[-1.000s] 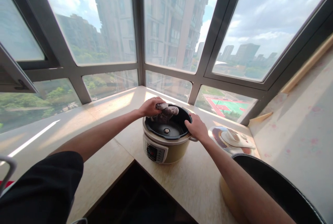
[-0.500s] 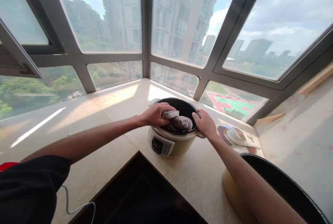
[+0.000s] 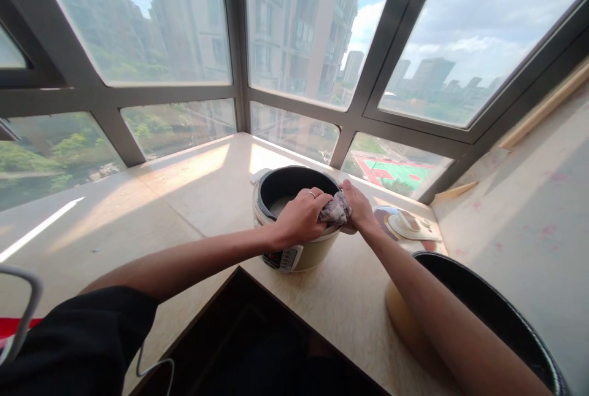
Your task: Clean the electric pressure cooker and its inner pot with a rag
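A round cooker (image 3: 317,252) with a cream and pale gold body and a dark inner pot stands on the marble-like ledge, its lid off. My left hand (image 3: 304,215), with a ring on a finger, grips a crumpled grey-purple cloth (image 3: 337,209) at the pot's right front rim. On the right side of the rim, my right hand (image 3: 356,204) is closed against the cloth's edge; its fingertips are partly hidden, and what it grips cannot be made out. The control panel (image 3: 282,259) on the cooker's front is partly covered by my left forearm.
A cooker lid (image 3: 409,224) lies on the ledge (image 3: 354,298) behind my right forearm. A large dark-lined pot (image 3: 488,304) stands at the lower right. Windows surround the ledge, a patterned wall is at the right, and a grey cable (image 3: 156,365) hangs at the lower left.
My left hand has moved right with the cloth, from over the pot's opening to its right rim beside my right hand. The camera view has shifted slightly.
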Demonstrator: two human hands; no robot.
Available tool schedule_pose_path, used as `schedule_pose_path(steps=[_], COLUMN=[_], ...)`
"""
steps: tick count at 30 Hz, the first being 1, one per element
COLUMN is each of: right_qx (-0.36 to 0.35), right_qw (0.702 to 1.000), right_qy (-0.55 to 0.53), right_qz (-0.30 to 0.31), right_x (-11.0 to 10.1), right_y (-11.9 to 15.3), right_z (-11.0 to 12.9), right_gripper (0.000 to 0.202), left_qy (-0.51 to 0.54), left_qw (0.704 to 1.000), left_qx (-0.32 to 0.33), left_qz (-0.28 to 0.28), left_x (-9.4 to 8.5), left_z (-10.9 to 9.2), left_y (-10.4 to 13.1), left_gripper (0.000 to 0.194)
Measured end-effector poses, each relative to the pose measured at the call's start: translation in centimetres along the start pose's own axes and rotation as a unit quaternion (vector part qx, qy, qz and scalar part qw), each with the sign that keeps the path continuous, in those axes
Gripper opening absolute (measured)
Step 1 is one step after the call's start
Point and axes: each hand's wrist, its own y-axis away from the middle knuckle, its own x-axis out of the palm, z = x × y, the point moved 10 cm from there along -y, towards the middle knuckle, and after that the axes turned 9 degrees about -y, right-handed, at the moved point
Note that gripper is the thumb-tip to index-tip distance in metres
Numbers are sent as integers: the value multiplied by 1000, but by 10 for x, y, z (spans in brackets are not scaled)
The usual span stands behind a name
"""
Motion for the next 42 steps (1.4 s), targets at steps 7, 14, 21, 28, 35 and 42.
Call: schedule_pose_path(steps=[7,14,21,28,35,42], right_qx=[7,-79,-44,-31,-12,-5], right_qw=[1000,989,993,991,988,989], right_qy=[-28,-116,-105,-129,-148,-145], right_qz=[8,33,-11,-14,-31,-41], right_x=[1,6,-1,-1,-5,-8], right_y=[-2,-3,8,9,11,13], right_z=[-2,-5,-14,-14,-17,-14], right_gripper=[59,52,44,48,45,42], left_qy=[-30,-53,-67,-176,-224,-181], left_qw=[996,997,985,982,962,947], left_qx=[64,37,36,29,-131,-259], left_qz=[-48,30,158,70,-85,-57], left_x=[-7,3,22,-40,-109,-81], left_z=[-22,-18,18,71,154,221], left_y=[1,-15,-23,-20,-34,-36], left_gripper=[56,47,42,47,52,53])
